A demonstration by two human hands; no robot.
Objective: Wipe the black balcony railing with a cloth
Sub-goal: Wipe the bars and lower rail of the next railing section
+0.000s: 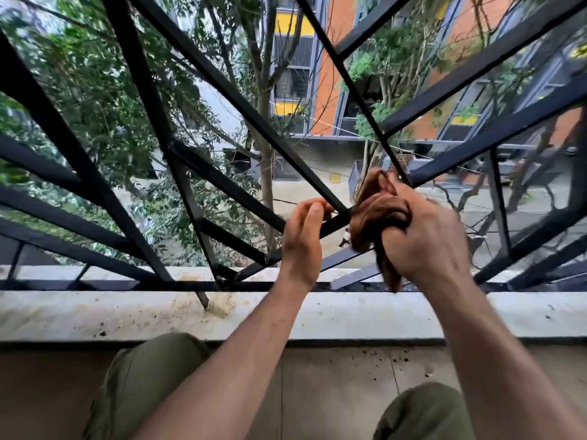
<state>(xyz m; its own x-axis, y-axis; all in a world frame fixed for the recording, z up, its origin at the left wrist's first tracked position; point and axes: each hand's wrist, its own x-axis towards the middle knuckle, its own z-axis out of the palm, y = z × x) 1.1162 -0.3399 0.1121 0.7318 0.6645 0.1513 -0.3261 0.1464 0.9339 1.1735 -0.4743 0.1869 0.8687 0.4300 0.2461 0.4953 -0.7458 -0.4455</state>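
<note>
Our left hand [301, 236] grips a bar of the black railing [222, 86]; our right hand [422, 239] clutches the brown cloth [378, 217] at a junction (mid-wipe, we judge), with most bars likely left to do.

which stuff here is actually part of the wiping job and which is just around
Part of the job:
black railing
brown cloth, bunched against a bar
right hand, gripping the cloth
left hand, holding a bar

Just around:
concrete ledge, speckled with dirt
trees
orange building
olive trousers
</note>
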